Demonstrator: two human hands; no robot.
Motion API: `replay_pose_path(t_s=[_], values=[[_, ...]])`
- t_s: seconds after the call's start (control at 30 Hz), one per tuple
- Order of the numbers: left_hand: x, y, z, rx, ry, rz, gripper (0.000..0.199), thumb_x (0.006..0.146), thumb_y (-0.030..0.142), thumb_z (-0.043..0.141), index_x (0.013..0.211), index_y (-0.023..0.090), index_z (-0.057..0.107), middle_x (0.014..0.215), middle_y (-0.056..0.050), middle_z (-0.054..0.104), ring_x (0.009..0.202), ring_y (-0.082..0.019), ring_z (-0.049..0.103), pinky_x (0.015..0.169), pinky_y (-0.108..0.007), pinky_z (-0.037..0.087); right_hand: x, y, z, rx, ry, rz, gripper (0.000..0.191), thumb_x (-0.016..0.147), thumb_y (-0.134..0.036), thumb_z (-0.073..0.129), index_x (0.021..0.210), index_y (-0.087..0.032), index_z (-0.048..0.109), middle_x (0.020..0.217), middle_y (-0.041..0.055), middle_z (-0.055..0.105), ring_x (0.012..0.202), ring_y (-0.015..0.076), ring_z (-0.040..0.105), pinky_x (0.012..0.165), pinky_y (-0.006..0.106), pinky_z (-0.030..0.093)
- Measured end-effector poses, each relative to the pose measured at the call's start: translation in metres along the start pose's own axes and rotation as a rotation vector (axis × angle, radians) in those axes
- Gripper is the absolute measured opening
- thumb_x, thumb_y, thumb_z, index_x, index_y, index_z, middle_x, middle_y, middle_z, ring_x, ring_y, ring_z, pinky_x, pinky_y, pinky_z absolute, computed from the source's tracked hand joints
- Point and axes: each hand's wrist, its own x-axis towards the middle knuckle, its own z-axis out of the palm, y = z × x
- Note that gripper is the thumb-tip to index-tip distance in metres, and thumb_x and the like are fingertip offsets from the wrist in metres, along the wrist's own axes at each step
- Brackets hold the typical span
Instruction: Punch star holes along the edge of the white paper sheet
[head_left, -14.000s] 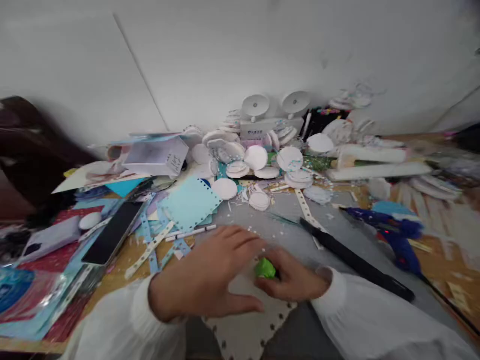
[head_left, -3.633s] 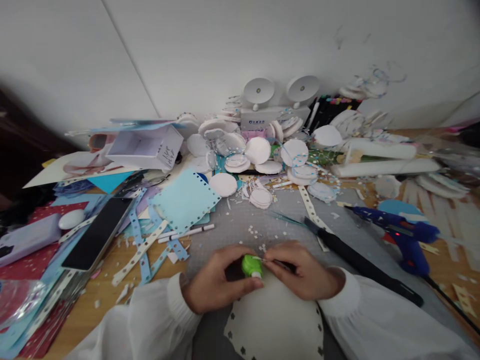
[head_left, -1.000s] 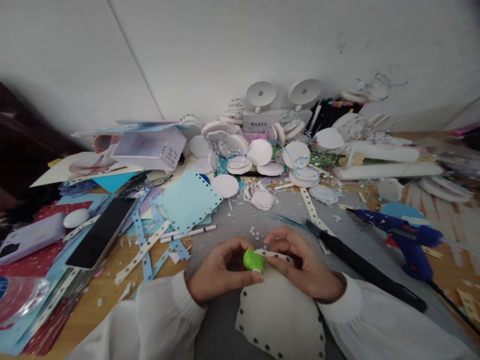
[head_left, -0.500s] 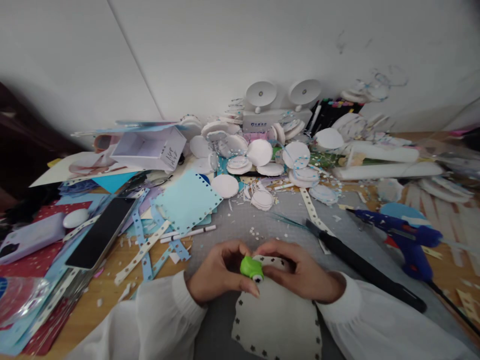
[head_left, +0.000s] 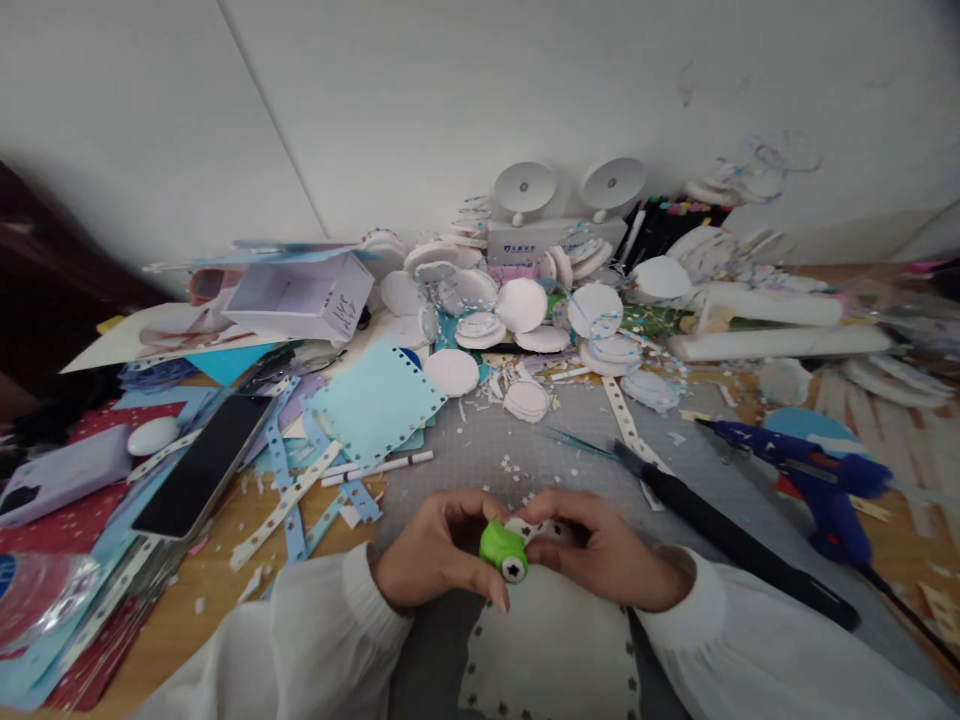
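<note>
A small green craft punch [head_left: 501, 546] with a black star on its white round button is held in my left hand [head_left: 442, 548], the thumb just beside the button. My right hand [head_left: 592, 545] pinches a pale sheet of paper [head_left: 555, 640] near its upper edge, thumb below and fingers above. Star-shaped holes run along the paper's edges. The punch sits at the paper's upper left edge; its slot is hidden from me. Below my hands, the sheet hangs over a grey cutting mat [head_left: 450, 450].
A blue glue gun [head_left: 817, 480] and a long black-handled tool [head_left: 735, 535] lie on the right. Leftward are a black phone [head_left: 202, 465], punched paper strips [head_left: 285, 505] and light blue star-edged sheets [head_left: 379, 405]. White discs [head_left: 521, 305] pile up behind, near an open box [head_left: 296, 295].
My left thumb has come off the punch's button, and the star on it now shows fully. The paper has shifted slightly downward and left.
</note>
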Motion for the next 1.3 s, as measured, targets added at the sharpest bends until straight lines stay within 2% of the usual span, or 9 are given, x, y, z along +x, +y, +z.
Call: replay_pose_path(t_s=[0.13, 0.3, 0.47, 0.6, 0.83, 1.03, 1.13, 1.2, 1.3], values=[[0.001, -0.001, -0.001, 0.033, -0.008, 0.044, 0.052, 0.039, 0.037, 0.09, 0.071, 0.013, 0.056, 0.066, 0.003, 0.057, 0.061, -0.01, 0.047, 0.058, -0.02, 0.036, 0.0, 0.0, 0.001, -0.011, -0.001, -0.056, 0.018, 0.083, -0.03, 0.063, 0.099, -0.021, 0.062, 0.087, 0.0028, 0.068, 0.077, 0.0153, 0.062, 0.066, 0.025, 0.049], [0.001, -0.004, 0.001, 0.066, 0.035, 0.119, 0.056, 0.046, 0.043, 0.087, 0.074, 0.015, 0.048, 0.067, 0.004, 0.052, 0.059, -0.008, 0.042, 0.055, -0.019, 0.033, -0.001, -0.002, -0.001, -0.197, 0.137, -0.252, 0.041, 0.077, -0.024, 0.066, 0.116, -0.025, 0.052, 0.103, 0.0062, 0.059, 0.094, 0.0204, 0.058, 0.079, 0.034, 0.049], [0.003, -0.009, 0.003, 0.16, 0.064, 0.158, 0.056, 0.047, 0.037, 0.088, 0.072, 0.017, 0.042, 0.063, 0.006, 0.047, 0.056, -0.007, 0.036, 0.05, -0.019, 0.025, 0.0, -0.006, -0.002, -0.329, 0.151, -0.391, 0.032, 0.08, -0.038, 0.066, 0.108, -0.025, 0.058, 0.093, 0.0049, 0.057, 0.086, 0.0189, 0.056, 0.074, 0.033, 0.048], [0.004, -0.011, 0.002, 0.186, 0.061, 0.213, 0.057, 0.047, 0.039, 0.088, 0.068, 0.017, 0.039, 0.068, 0.004, 0.049, 0.06, -0.008, 0.038, 0.053, -0.019, 0.027, 0.002, -0.009, -0.002, -0.353, 0.178, -0.43, 0.021, 0.084, -0.034, 0.063, 0.102, -0.025, 0.061, 0.086, 0.0033, 0.058, 0.08, 0.0166, 0.056, 0.069, 0.03, 0.046], [0.003, -0.01, 0.003, 0.211, 0.081, 0.198, 0.054, 0.049, 0.031, 0.088, 0.067, 0.017, 0.038, 0.068, 0.005, 0.045, 0.061, -0.008, 0.038, 0.053, -0.02, 0.028, -0.001, -0.005, -0.002, -0.451, 0.194, -0.527, 0.025, 0.082, -0.027, 0.063, 0.106, -0.024, 0.058, 0.082, 0.0024, 0.059, 0.074, 0.0171, 0.056, 0.067, 0.033, 0.045], [0.002, -0.005, 0.004, 0.132, 0.059, 0.121, 0.043, 0.06, 0.032, 0.083, 0.079, 0.016, 0.047, 0.068, 0.005, 0.049, 0.06, -0.008, 0.043, 0.056, -0.02, 0.034, 0.001, -0.007, -0.007, -0.441, 0.284, -0.294, 0.026, 0.085, -0.02, 0.049, 0.11, -0.021, 0.055, 0.098, 0.0086, 0.059, 0.093, 0.0229, 0.055, 0.078, 0.037, 0.045], [0.003, -0.001, 0.003, 0.124, 0.046, 0.153, 0.039, 0.064, 0.036, 0.08, 0.079, 0.014, 0.052, 0.071, 0.002, 0.051, 0.063, -0.009, 0.047, 0.06, -0.02, 0.037, 0.004, -0.005, -0.01, -0.443, 0.263, -0.221, 0.009, 0.087, -0.021, 0.049, 0.087, -0.021, 0.058, 0.079, 0.0049, 0.06, 0.079, 0.021, 0.055, 0.071, 0.036, 0.044], [0.003, 0.002, 0.002, 0.131, 0.048, 0.172, 0.036, 0.068, 0.039, 0.076, 0.08, 0.014, 0.053, 0.071, 0.002, 0.051, 0.062, -0.009, 0.047, 0.058, -0.02, 0.038, 0.005, -0.003, -0.01, -0.418, 0.242, -0.206, 0.015, 0.088, -0.021, 0.048, 0.076, -0.021, 0.055, 0.068, 0.0023, 0.056, 0.069, 0.0184, 0.052, 0.065, 0.034, 0.042], [0.002, 0.004, 0.002, 0.125, 0.059, 0.16, 0.034, 0.073, 0.041, 0.072, 0.085, 0.015, 0.054, 0.072, 0.001, 0.052, 0.06, -0.008, 0.046, 0.052, -0.018, 0.036, 0.003, -0.002, -0.01, -0.4, 0.273, -0.197, 0.016, 0.09, -0.02, 0.046, 0.075, -0.021, 0.052, 0.064, 0.0003, 0.054, 0.062, 0.0159, 0.05, 0.059, 0.031, 0.04]])
